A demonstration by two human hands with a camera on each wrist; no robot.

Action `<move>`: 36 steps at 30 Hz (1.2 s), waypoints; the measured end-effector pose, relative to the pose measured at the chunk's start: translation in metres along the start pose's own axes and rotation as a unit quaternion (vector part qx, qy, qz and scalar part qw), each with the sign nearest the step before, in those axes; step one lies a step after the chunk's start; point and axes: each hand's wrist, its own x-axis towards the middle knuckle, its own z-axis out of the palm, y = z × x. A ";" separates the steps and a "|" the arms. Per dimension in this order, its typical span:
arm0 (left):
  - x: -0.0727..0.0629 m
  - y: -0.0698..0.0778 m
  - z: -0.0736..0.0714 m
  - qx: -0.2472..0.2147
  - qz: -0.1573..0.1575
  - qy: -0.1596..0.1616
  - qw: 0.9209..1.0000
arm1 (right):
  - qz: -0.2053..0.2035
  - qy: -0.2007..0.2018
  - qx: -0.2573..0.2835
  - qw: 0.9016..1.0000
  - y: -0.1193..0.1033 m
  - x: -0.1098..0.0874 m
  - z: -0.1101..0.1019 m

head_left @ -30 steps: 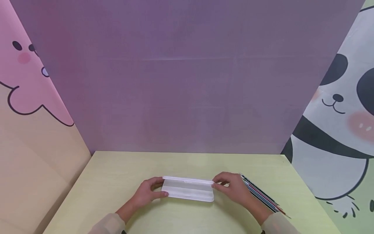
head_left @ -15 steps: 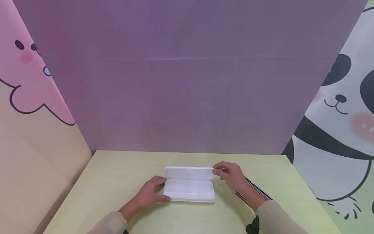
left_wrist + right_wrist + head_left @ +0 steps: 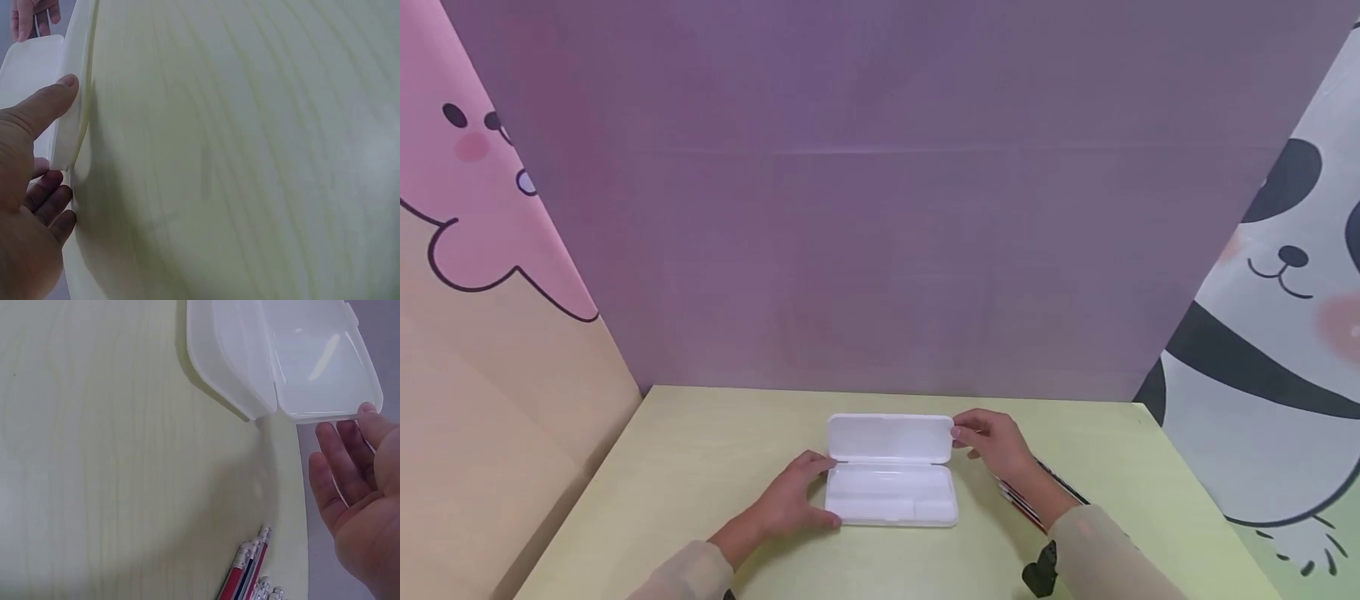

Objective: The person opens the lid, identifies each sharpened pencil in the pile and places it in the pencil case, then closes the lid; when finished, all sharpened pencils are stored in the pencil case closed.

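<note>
Pinching the lid by its right edge, my right hand has thumb and fingertips clamped on it; my left hand grips the left end of the white case, thumb in front, fingers behind; the case lies open on the table, pencils to its right.
</note>
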 end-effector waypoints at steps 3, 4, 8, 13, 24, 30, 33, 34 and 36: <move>0.001 -0.001 0.000 0.017 0.006 0.002 1.000 | 0.023 0.000 0.024 0.999 0.005 0.003 0.001; 0.001 -0.001 0.000 0.022 0.007 0.002 1.000 | 0.027 -0.001 0.029 0.999 0.006 0.004 0.002; 0.001 -0.002 0.000 0.034 0.005 0.002 0.999 | 0.047 -0.001 0.033 0.998 0.011 0.009 0.005; 0.001 -0.002 -0.001 0.041 -0.003 -0.005 0.999 | 0.060 0.006 0.022 0.998 0.013 0.013 0.009; 0.003 -0.002 -0.002 0.053 -0.003 -0.011 0.999 | 0.121 0.035 -0.012 0.992 0.012 0.015 0.019; 0.004 -0.002 -0.002 0.067 -0.005 -0.008 0.998 | 0.126 0.037 -0.021 0.991 0.008 0.012 0.018; 0.002 -0.003 -0.002 0.065 -0.006 -0.008 0.998 | 0.125 0.033 -0.020 0.991 0.004 0.009 0.017; 0.001 -0.003 -0.002 0.064 -0.008 -0.009 0.998 | 0.123 0.031 -0.018 0.992 0.003 0.008 0.016; -0.002 -0.002 -0.002 0.061 -0.013 -0.011 0.998 | 0.116 0.026 -0.014 0.993 0.001 0.006 0.015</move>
